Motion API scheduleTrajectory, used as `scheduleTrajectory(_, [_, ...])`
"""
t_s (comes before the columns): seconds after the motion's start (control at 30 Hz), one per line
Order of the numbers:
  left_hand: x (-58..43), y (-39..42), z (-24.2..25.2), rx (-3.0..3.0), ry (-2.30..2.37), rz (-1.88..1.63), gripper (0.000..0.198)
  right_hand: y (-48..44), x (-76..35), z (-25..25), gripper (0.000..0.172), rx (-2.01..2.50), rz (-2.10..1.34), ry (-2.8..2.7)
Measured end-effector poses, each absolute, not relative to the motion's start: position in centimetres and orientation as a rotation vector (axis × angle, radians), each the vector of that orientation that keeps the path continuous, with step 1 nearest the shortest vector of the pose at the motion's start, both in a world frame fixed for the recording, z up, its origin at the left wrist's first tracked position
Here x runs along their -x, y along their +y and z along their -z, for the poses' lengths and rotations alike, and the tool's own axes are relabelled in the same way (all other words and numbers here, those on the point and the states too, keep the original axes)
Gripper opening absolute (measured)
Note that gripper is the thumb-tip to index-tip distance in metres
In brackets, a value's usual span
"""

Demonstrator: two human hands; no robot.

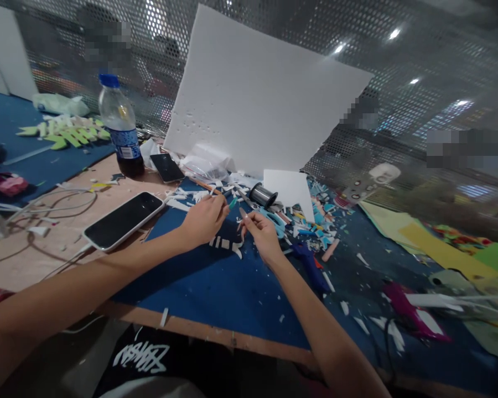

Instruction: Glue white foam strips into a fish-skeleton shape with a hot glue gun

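Observation:
My left hand (205,217) is closed in a pinch around a thin stick-like thing with a green tip (231,203), held just above the blue mat (207,287). My right hand (260,232) is closed too, pinching a slim grey blade-like tool (243,214) that points toward the left hand. The two hands nearly meet over a dark blue piece with white strips (226,242) lying on the mat. Scraps of white and coloured foam (311,221) lie just beyond the fingers.
A phone (122,219) with a cable lies left of the hands, a second phone (166,167) behind it, and a bottle (122,130) of dark drink. A white foam board (257,94) leans on the mesh screen. A wire spool (262,195), blue glue gun (311,265) and coloured sheets (444,249) are right.

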State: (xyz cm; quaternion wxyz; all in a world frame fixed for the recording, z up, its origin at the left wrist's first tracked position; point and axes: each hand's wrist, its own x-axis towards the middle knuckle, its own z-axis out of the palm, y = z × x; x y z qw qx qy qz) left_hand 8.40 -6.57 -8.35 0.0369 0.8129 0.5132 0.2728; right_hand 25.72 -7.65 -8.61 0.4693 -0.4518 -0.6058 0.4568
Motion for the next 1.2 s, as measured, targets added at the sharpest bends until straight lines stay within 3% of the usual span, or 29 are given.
scheduleTrajectory(0.13, [-6.9,-5.9,9.0,-2.498,1.982,-0.615,0.027,-7.6,-25.9,8.6,0.031,1.141,-1.083,-1.452])
scheduleTrajectory(0.33, [-4.2,-3.6,8.7,-2.420,2.093,-0.484,0.031,-7.6,-26.0,8.4,0.030,1.160,-1.084,-1.418])
scheduleTrajectory(0.5, [-2.8,-1.8,8.7,-2.404,1.953,-0.386,0.029,-7.6,-26.0,8.4,0.030,1.170,-1.095,-1.406])
scheduleTrajectory(0.7, [-2.5,-0.8,9.4,-2.412,1.738,-0.500,0.034,-7.5,-26.1,8.6,0.029,1.172,-1.110,-1.386])
scheduleTrajectory(0.87, [-1.9,-0.3,9.4,-2.436,1.764,-0.507,0.037,-7.4,-26.1,8.7,0.029,1.159,-1.113,-1.387])
scheduleTrajectory(1.0, [-1.7,-0.5,9.1,-2.515,1.855,-0.471,0.021,-7.4,-26.2,8.5,0.028,1.172,-1.103,-1.390])
scheduleTrajectory(1.2, [-1.8,-1.1,8.8,-2.583,1.975,-0.379,0.028,-7.1,-26.4,8.7,0.026,1.161,-1.076,-1.366])
